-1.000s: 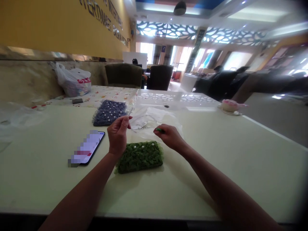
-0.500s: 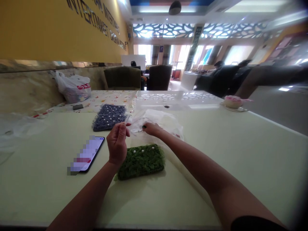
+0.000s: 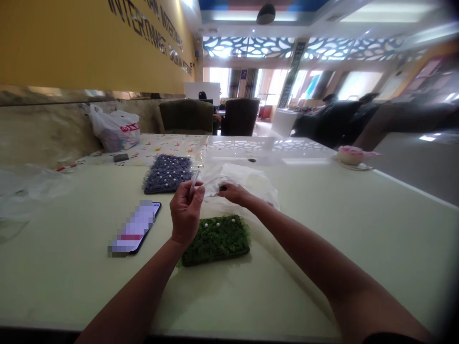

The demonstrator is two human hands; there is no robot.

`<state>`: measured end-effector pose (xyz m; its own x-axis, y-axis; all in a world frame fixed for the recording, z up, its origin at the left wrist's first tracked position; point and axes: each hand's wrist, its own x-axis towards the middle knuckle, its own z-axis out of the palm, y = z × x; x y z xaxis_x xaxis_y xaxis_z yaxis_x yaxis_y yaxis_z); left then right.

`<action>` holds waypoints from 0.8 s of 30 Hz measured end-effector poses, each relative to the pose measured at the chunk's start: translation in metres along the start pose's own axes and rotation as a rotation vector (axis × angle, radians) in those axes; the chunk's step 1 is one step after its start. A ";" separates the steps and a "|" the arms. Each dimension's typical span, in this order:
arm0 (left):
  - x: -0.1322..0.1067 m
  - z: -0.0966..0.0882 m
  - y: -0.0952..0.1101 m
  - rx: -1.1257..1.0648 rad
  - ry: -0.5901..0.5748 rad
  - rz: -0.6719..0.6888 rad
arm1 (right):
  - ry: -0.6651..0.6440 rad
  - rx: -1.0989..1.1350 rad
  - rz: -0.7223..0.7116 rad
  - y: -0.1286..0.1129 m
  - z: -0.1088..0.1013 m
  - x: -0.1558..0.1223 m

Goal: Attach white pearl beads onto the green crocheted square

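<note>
My left hand (image 3: 187, 210) is closed around a thin, pale stick-like tool (image 3: 193, 184) that points up, above the left end of a green ruffled piece (image 3: 217, 243) with several white beads near its far edge. Beyond that piece, my right hand (image 3: 234, 193) reaches over a crumpled white plastic bag (image 3: 247, 177). Its fingers are pinched at the bag's near left side, on a small dark thing I cannot make out. Behind my left hand lies a blue-grey ruffled piece (image 3: 167, 174) dotted with white beads.
A phone (image 3: 138, 229) with a lit screen lies left of my left hand. Clear plastic (image 3: 28, 191) is at the far left. A filled white carrier bag (image 3: 116, 129) stands by the wall, near a small grey block (image 3: 121, 157). A bowl of pink flowers (image 3: 351, 155) stands at the right edge.
My left hand has turned, and the pale stick now shows more clearly between its fingers. My right hand stays at the white bag. The whole view has shifted slightly.
</note>
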<state>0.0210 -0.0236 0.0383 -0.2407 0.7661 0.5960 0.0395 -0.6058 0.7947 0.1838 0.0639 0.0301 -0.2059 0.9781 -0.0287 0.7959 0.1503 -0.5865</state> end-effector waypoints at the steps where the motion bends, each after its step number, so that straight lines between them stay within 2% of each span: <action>1: -0.001 0.001 0.002 0.025 -0.014 -0.016 | 0.000 0.054 -0.004 0.003 -0.005 -0.014; 3: -0.005 0.004 0.005 0.059 -0.079 -0.064 | -0.011 0.198 -0.018 0.008 -0.013 -0.045; 4: -0.007 0.006 0.007 0.069 -0.124 -0.092 | -0.020 0.336 -0.035 0.011 -0.015 -0.060; 7: -0.018 0.013 0.011 0.079 -0.262 -0.156 | -0.089 0.976 -0.050 0.014 -0.014 -0.101; 8: -0.022 0.016 0.012 0.081 -0.307 -0.173 | -0.107 1.129 -0.052 0.013 -0.012 -0.110; 10: -0.029 0.021 0.013 0.078 -0.388 -0.200 | -0.112 1.284 -0.060 0.010 -0.007 -0.123; 14: -0.037 0.025 0.015 0.085 -0.482 -0.186 | -0.084 1.396 -0.064 0.006 0.000 -0.131; 20: -0.039 0.025 0.014 0.173 -0.520 -0.032 | -0.081 1.433 -0.028 0.011 0.005 -0.134; 24: -0.040 0.026 0.014 0.203 -0.537 -0.083 | -0.121 1.415 -0.042 0.013 0.004 -0.136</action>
<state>0.0563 -0.0573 0.0289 0.2725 0.8429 0.4639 0.2396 -0.5264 0.8158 0.2194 -0.0679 0.0232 -0.3185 0.9478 -0.0172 -0.4288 -0.1603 -0.8891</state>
